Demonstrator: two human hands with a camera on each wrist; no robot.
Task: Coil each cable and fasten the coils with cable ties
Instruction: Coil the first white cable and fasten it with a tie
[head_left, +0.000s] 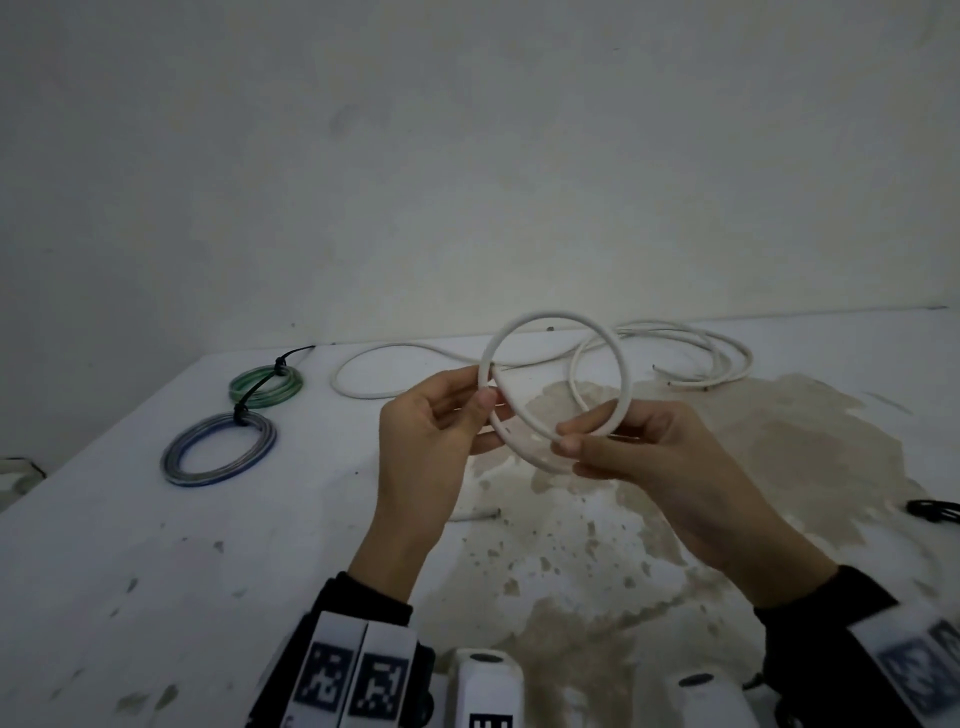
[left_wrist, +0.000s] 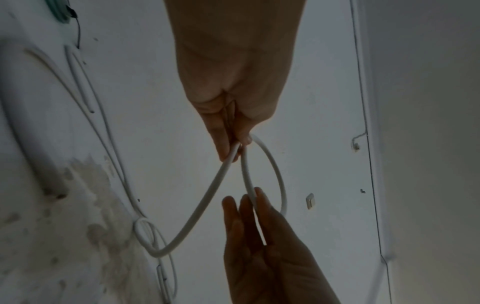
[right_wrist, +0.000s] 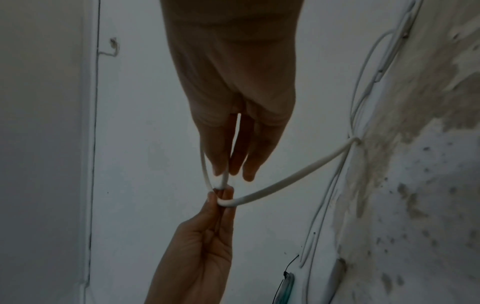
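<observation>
A white cable (head_left: 626, 374) forms a loop held up over the white table (head_left: 156, 545). My left hand (head_left: 480, 391) pinches the loop's left side, where the strands cross. My right hand (head_left: 569, 435) pinches the loop's lower right part between thumb and fingers. The cable's slack (head_left: 685, 340) lies in loose curves at the back of the table. In the left wrist view my left hand (left_wrist: 235, 148) grips the cable (left_wrist: 207, 197) and the right hand (left_wrist: 249, 202) reaches up from below. In the right wrist view the right hand (right_wrist: 228, 170) meets the left hand (right_wrist: 221, 195) on the cable (right_wrist: 285, 181).
A green coil (head_left: 266, 384) and a blue coil (head_left: 218, 449), each bound with a black tie, lie at the left. A black bundle (head_left: 935, 512) sits at the right edge. A brown stain (head_left: 649, 493) spreads under my hands. A wall stands behind the table.
</observation>
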